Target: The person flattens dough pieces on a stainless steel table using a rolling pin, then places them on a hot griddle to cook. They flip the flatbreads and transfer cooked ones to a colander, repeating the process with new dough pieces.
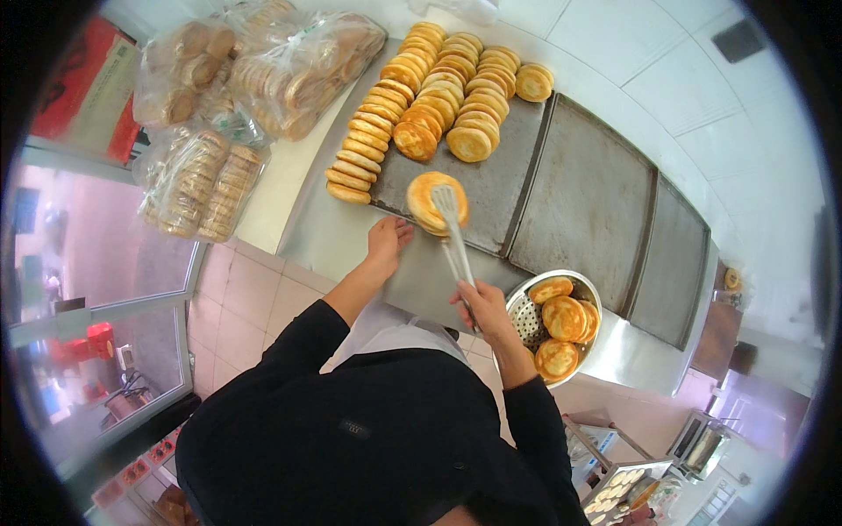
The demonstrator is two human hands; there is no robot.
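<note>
In my right hand (pixel 485 309) is a pair of metal food tongs (pixel 455 246) with a slotted tip. A golden round flatbread (pixel 421 197) is pinched in the tongs above the near edge of a dark baking tray (pixel 401 174); a second bread seems to lie under it. My left hand (pixel 389 240) holds nothing, its fingers loosely spread by the tray's front edge. Beyond the tongs, baked flatbreads (pixel 447 85) lean in several overlapping rows on that tray. Beside my right forearm, a perforated metal colander (pixel 524 322) holds several more browned breads (pixel 564 318).
Two further baking trays (pixel 585 197) (pixel 671 269) lie to the right along the tiled wall. Clear plastic bags of breads (pixel 296 72) (pixel 204 184) stand at the counter's left end. A glass door (pixel 105 230) is at the left. Lower right, a tray holds pale dough rounds (pixel 615 490).
</note>
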